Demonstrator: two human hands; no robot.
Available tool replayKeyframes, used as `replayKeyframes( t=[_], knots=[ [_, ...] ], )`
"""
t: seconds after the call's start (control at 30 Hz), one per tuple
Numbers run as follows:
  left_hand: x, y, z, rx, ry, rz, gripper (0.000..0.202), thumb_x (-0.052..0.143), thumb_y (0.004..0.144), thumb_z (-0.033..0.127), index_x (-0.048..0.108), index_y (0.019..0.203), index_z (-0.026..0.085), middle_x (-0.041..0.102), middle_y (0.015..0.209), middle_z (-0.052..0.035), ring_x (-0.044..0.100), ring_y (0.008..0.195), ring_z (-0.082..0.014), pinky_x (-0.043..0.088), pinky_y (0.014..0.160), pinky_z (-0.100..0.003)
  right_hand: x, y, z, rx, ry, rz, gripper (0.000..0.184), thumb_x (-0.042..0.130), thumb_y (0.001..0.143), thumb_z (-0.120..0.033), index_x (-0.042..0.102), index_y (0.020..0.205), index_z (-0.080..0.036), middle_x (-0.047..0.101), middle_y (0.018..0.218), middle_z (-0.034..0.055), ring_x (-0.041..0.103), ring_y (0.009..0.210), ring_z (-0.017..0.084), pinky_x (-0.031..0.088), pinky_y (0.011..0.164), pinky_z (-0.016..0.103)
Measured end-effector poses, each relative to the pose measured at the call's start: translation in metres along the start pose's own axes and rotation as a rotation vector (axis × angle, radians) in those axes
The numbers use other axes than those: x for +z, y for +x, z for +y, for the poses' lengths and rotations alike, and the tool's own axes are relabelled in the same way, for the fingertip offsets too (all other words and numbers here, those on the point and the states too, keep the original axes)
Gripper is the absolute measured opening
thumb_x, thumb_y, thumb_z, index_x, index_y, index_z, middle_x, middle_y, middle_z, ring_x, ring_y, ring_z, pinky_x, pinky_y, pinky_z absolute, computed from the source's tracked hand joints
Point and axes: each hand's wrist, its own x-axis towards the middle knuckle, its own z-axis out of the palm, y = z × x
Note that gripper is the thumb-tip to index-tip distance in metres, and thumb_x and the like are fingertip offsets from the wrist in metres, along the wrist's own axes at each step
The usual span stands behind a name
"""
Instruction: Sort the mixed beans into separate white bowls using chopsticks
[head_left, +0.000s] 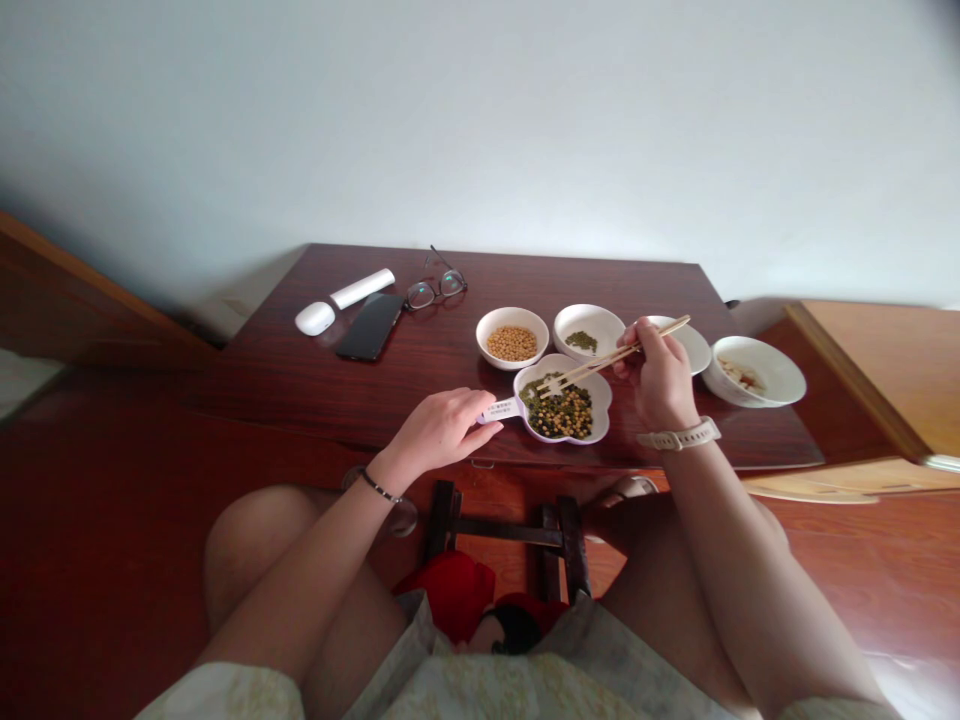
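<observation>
My left hand (448, 425) is closed on the handle of a flower-shaped bowl (602, 392), white with a purple edge, at the table's front. Mixed beans (556, 410), green, yellow and dark, lie in it. My right hand (660, 375) grips a pair of chopsticks (600, 367), whose tips reach down to the beans in this bowl. Behind it stand a white bowl (489, 350) of yellow beans and another white bowl (606, 322) with a few small green beans. A white dish (694, 345) is partly hidden by my right hand.
At the right edge stands a white bowl (780, 375) with some pale and reddish pieces. A black phone (371, 326), eyeglasses (437, 290), a white rounded case (315, 318) and a white stick-shaped object (363, 288) lie on the left of the dark table (285, 390). A wall rises behind.
</observation>
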Motion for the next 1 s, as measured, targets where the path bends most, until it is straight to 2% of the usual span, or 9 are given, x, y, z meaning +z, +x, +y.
replayKeyframes(
  t=[0.2, 0.6, 1.0],
  knots=[
    [0.000, 0.000, 0.000, -0.002, 0.003, -0.002, 0.017, 0.061, 0.115, 0.038, 0.065, 0.112, 0.021, 0.077, 0.100, -0.0068, 0.074, 0.092, -0.0249, 0.053, 0.079, -0.036, -0.007, 0.000, 0.006, 0.003, -0.142, -0.054, 0.049, 0.080, 0.099, -0.066, 0.068, 0.077, -0.023, 0.061, 0.063, -0.0007, 0.055, 0.050, 0.012, 0.045, 0.046, 0.026],
    [0.000, 0.000, 0.000, 0.005, 0.014, -0.013, 0.018, 0.061, 0.116, 0.038, 0.064, 0.114, 0.021, 0.077, 0.101, -0.0070, 0.074, 0.092, -0.0256, 0.053, 0.079, -0.037, -0.012, 0.000, 0.002, -0.010, -0.162, -0.029, 0.053, 0.081, 0.095, -0.071, 0.069, 0.076, -0.024, 0.062, 0.062, -0.0001, 0.058, 0.051, 0.013, 0.049, 0.045, 0.025],
    [0.001, 0.000, 0.000, 0.004, 0.024, -0.011, 0.018, 0.060, 0.116, 0.038, 0.064, 0.113, 0.021, 0.077, 0.101, -0.0066, 0.074, 0.092, -0.0250, 0.052, 0.079, -0.037, -0.014, -0.002, 0.001, 0.010, -0.177, -0.001, 0.050, 0.081, 0.096, -0.068, 0.069, 0.078, -0.023, 0.063, 0.065, 0.0011, 0.060, 0.055, 0.013, 0.052, 0.050, 0.024]
  ],
)
